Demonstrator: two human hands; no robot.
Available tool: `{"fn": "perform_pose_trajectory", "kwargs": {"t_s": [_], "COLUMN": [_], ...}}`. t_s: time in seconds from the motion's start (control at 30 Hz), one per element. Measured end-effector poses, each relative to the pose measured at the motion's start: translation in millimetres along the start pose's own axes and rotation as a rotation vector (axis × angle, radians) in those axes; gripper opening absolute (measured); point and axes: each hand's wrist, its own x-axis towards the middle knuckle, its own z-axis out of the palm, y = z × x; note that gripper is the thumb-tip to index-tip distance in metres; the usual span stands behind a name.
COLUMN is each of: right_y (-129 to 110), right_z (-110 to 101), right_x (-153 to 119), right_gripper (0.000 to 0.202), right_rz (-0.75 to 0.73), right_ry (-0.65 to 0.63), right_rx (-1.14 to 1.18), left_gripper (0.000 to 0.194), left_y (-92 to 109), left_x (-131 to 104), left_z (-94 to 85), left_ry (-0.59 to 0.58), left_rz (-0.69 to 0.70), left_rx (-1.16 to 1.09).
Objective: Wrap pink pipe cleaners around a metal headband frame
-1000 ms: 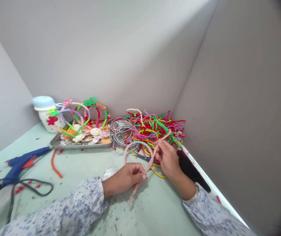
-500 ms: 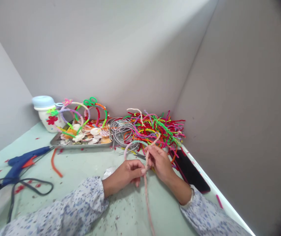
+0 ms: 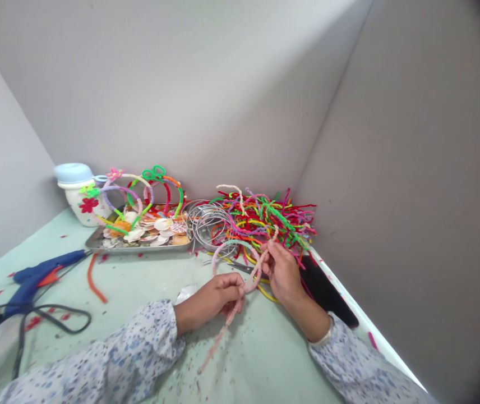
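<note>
My left hand (image 3: 212, 297) is closed in a pinch on a pale pink pipe cleaner (image 3: 216, 349) and the lower end of a pastel wrapped hoop (image 3: 235, 242). The loose tail of the pipe cleaner slants down to the left below that hand. Up and to the right, my right hand (image 3: 282, 274) pinches the same pipe cleaner near its other end, whose tip sticks out above the fingers. Between the hands it runs slanted across the hoop's right side. The hoop is pale green on top and pink lower down. Scissors (image 3: 244, 269) lie behind, their handles hidden by my right hand.
A pile of coloured pipe cleaners (image 3: 277, 216) and a wire coil (image 3: 210, 224) sit at the back. Left of them are a metal tray (image 3: 139, 248) of shells and wrapped headbands, a white cup (image 3: 84, 205), and a blue glue gun (image 3: 33, 280). A black phone (image 3: 328, 294) lies at right.
My right hand has moved up and to the right, drawing the pipe cleaner slanted. Its tail has swung left and shortened below my left hand, which has barely moved.
</note>
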Motion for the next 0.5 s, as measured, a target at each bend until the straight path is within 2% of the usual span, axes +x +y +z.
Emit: {"fn": "perform_pose_trajectory", "kwargs": {"t_s": [0.33, 0.5], "right_y": [2.6, 1.9], "right_z": [-1.7, -1.5], "right_x": [-0.4, -2.7], "right_gripper": [0.028, 0.028], "right_rz": [0.022, 0.067], "right_ry": [-0.044, -0.112], "right_rx": [-0.022, -0.041], "left_gripper": [0.016, 0.026], "left_y": [-1.0, -3.8], "left_x": [0.2, 0.3], "left_z": [-1.9, -2.2], "left_ry": [-0.050, -0.078], "left_rz": [-0.009, 0.012], "left_rx": [0.060, 0.081]}}
